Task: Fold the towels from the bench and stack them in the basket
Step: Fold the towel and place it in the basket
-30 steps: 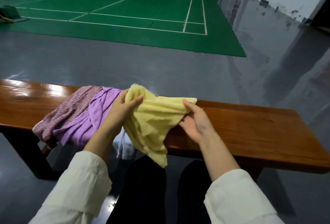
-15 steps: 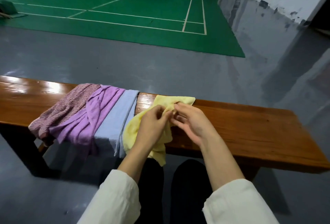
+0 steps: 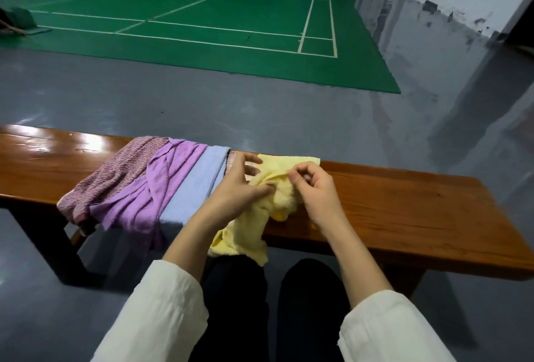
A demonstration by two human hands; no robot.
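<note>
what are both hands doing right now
left hand: pinching the yellow towel
right hand: fingers curled, pinching the same towel

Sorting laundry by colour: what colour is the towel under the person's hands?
Pale yellow; the towel shows in the head view.
</note>
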